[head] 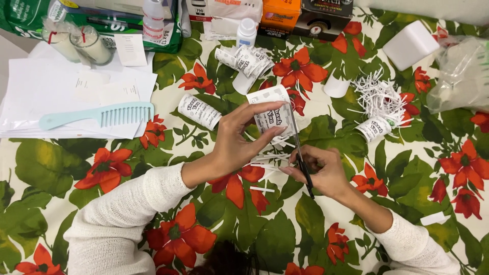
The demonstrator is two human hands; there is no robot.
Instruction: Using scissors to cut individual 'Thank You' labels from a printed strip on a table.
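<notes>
Right hand: your right hand (321, 170) grips scissors (300, 153), blades up.
Left hand: your left hand (239, 137) pinches the printed paper roll (270, 109) above the table (51, 168).
Around: cut strips (265, 163) below; comb (97, 116), shred pile (379, 97) farther.
Hidden: scissor handles.

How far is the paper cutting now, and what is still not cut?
Done: a pile of white strips lies on the tablecloth. In hand: the left hand holds a printed paper while the right hand cuts it with scissors. Left: uncut rolls near the bottle.
</notes>
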